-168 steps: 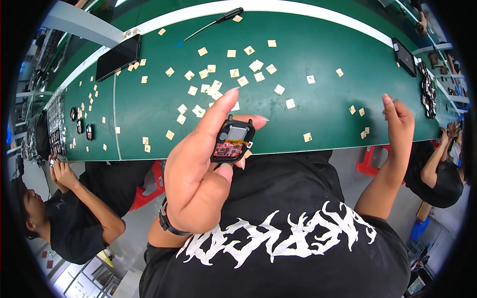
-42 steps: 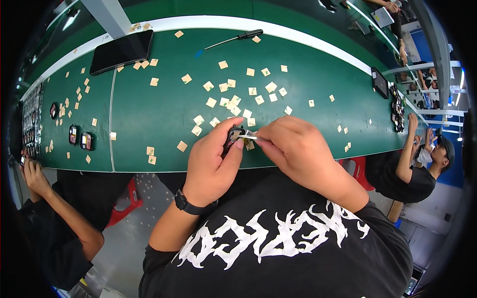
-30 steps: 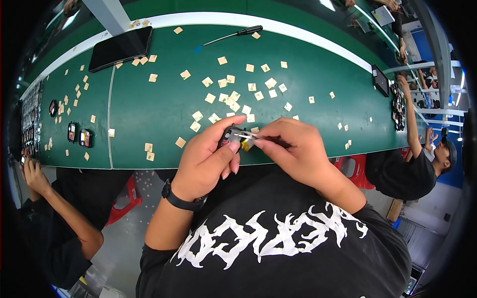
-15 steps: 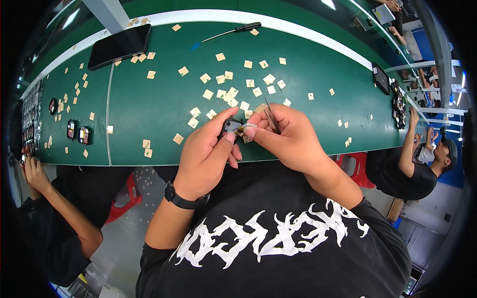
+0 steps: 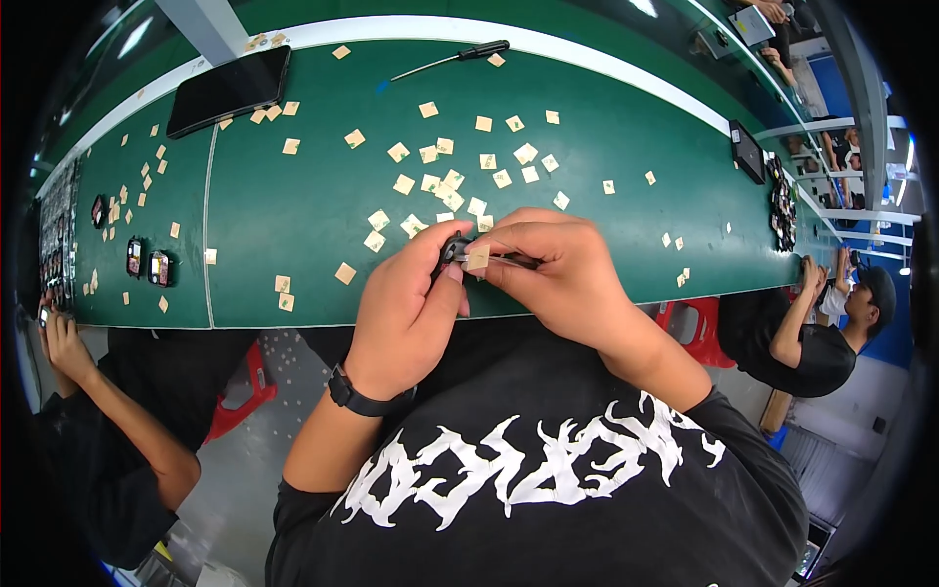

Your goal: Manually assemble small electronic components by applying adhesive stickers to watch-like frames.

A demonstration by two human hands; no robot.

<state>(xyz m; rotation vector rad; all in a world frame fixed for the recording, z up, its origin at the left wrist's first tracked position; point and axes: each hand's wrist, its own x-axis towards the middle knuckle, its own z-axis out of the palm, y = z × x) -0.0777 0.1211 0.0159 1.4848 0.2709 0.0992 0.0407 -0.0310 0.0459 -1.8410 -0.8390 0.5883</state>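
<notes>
Near the table's front edge, my left hand (image 5: pixel 396 303) is closed around a small black device (image 5: pixel 451 249), its thumb and fingers gripping the sides. My right hand (image 5: pixel 562 264) meets it from the right. Slim metal tweezers (image 5: pixel 518 260) lie between its fingers, mostly covered by them, the tips toward the device. A small beige paper square (image 5: pixel 477 257) is at the tweezers' tips, right against the device's edge. The fingers hide most of the device, and I cannot tell whether the square touches it.
Several beige squares (image 5: pixel 452 180) lie scattered over the green table (image 5: pixel 293 215). A screwdriver (image 5: pixel 455 59) and a dark flat panel (image 5: pixel 230 90) lie at the back. Two small devices (image 5: pixel 147 262) sit at left. A co-worker's hands (image 5: pixel 67 342) are far left; another person (image 5: pixel 827 338) sits at right.
The tweezers have swung from pointing up and away to lying across toward the device. The beige square now shows at their tips. My right hand has turned; the left still grips the device.
</notes>
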